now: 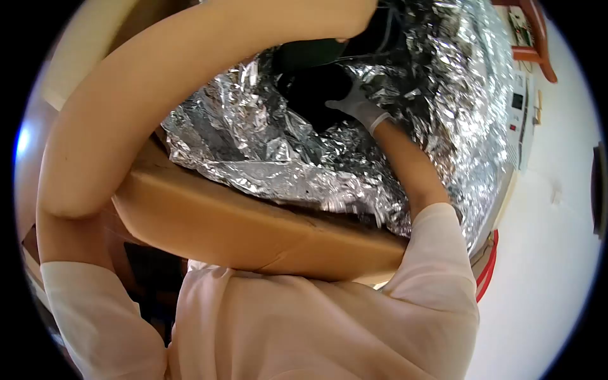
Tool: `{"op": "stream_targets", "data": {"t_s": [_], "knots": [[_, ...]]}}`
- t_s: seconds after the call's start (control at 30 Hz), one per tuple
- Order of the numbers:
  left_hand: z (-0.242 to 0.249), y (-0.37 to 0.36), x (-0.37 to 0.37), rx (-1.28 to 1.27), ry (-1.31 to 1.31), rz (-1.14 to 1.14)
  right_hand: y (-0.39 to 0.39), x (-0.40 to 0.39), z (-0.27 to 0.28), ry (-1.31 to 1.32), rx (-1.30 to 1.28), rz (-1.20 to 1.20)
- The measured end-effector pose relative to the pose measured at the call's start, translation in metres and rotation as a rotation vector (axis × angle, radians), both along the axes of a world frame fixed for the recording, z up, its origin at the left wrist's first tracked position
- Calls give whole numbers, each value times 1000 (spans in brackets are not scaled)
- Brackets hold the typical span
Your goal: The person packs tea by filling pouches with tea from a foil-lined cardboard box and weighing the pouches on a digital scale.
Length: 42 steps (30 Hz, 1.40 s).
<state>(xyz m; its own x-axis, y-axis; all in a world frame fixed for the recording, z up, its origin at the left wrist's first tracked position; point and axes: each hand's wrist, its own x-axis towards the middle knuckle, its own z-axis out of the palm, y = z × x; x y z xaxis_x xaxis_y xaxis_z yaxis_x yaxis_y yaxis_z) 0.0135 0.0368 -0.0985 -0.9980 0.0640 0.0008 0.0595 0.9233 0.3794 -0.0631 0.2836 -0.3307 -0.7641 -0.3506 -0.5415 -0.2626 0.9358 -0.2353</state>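
My right hand (356, 105), in a pale glove, reaches into a large box lined with crinkled silver foil (272, 171). Its thumb and fingers are spread against or just over a black item (316, 95) inside; whether it touches the item is unclear. My left arm curves across the upper left to the top edge, where the hand is mostly cut off and its fingers cannot be made out. Beneath that forearm lies a dark green flat object (310, 54), partly covered.
The cardboard wall of the box (253, 234) runs close in front of my torso. At the right are a white panel with a small dark display (518, 114), a reddish-brown frame (541, 41), a red cable or tube (487, 269) and a pale wall or floor surface (544, 253).
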Motion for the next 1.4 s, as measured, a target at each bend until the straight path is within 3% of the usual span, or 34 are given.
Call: {"op": "stream_targets", "data": {"t_s": [0.17, 0.23, 0.27, 0.33, 0.37, 0.43, 0.6, 0.67, 0.77, 0.83, 1.0, 1.07, 1.17, 1.2, 1.23, 1.33, 1.4], "knots": [[2, -7, -2, 39, 68, -2, -30, 9, -25, -12, 41, -326], [6, -9, -1, 46, 90, -16, -43, -2, -24, -271, -212, -179], [8, -11, 1, 51, 99, -20, -49, -6, -21, -276, -218, -178], [11, -13, 6, 59, 119, -31, -57, -11, -21, 89, -52, -82], [13, -15, 7, 63, 129, -35, -61, -15, -25, 87, -62, -85], [15, -16, 9, 77, 151, -39, -65, -17, -29, 252, -115, 230], [22, -21, 10, 135, 58, -23, -87, 0, -39, 231, -25, 474], [10, -22, 4, -5, 300, -214, -92, 9, -26, 232, 91, 556], [19, -20, 4, 50, 124, -90, -85, 23, -24, 224, -114, 551], [17, -21, -1, 1, 123, -132, -82, 41, -18, 303, -92, 544], [-4, -22, -5, 70, 167, -72, -72, 52, -5, -3, -87, 349], [-16, -20, -12, -135, 116, -184, -62, 43, 7, -71, -123, 284], [-20, -14, -9, -96, 55, -159, -55, 24, 45, -289, -263, -3], [-19, -11, -8, 195, -161, 81, -52, 19, 52, -319, -322, -113], [-18, -11, -7, 207, -136, 76, -47, 14, 60, -345, -385, -222], [-51, -14, -13, 258, -64, -54, -41, 12, 117, -320, -481, -386], [-32, -11, -8, 310, -127, 10, -46, 27, 181, -324, -595, -509]]}}
